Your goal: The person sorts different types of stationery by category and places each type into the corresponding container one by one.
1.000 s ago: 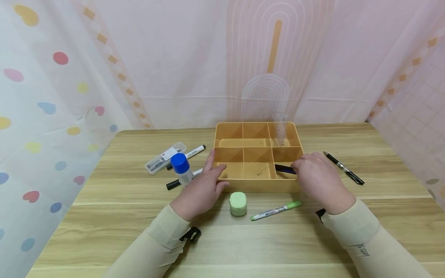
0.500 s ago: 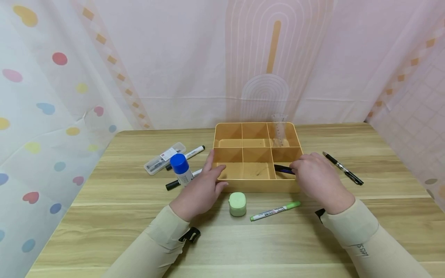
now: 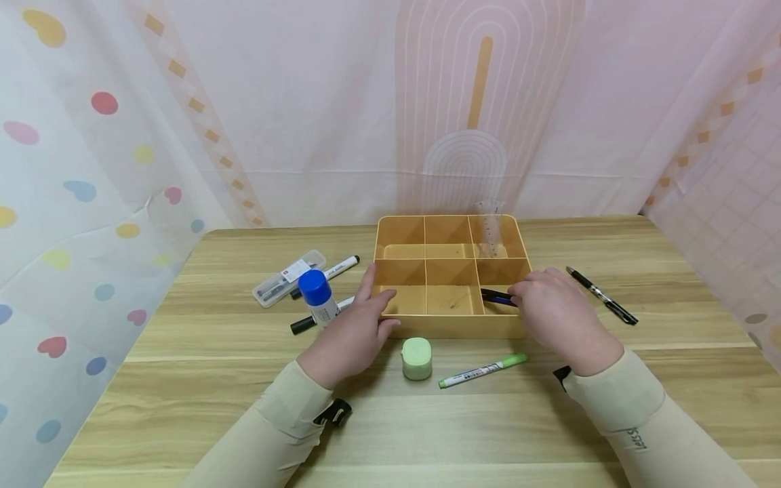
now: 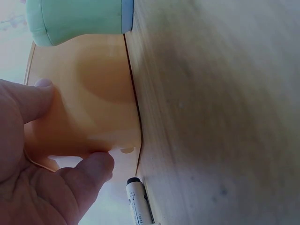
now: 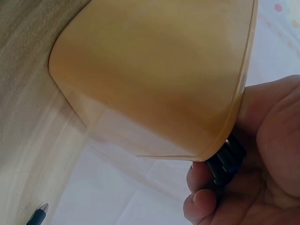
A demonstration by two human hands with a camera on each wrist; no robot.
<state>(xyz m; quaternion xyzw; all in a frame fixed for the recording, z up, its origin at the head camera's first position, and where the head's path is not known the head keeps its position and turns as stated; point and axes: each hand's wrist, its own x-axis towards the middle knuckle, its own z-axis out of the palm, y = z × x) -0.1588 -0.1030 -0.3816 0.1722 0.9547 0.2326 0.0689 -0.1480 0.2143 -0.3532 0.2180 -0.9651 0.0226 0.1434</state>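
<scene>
An orange divided organizer (image 3: pixel 460 327) stands on the table. My left hand (image 3: pixel 350 332) holds its front left corner, with one finger along the left side and another over the rim. In the left wrist view the thumb (image 4: pixel 40 101) lies against the organizer's front wall. At the front right compartment, my right hand (image 3: pixel 561 315) grips dark pens (image 3: pixel 499 297), black and blue, their other ends hidden by the hand. Seen from the right wrist, the dark pen ends (image 5: pixel 227 161) sit between thumb and fingers beside the rim. How many there are is unclear.
A clear ruler (image 3: pixel 491 230) stands in the back right compartment. In front lie a light green rounded container (image 3: pixel 417 359) and a green highlighter (image 3: pixel 482 371). Left are a blue-capped glue stick (image 3: pixel 317 291), markers (image 3: pixel 343 267) and a clear case (image 3: pixel 289 278). A black pen (image 3: pixel 603 295) lies right.
</scene>
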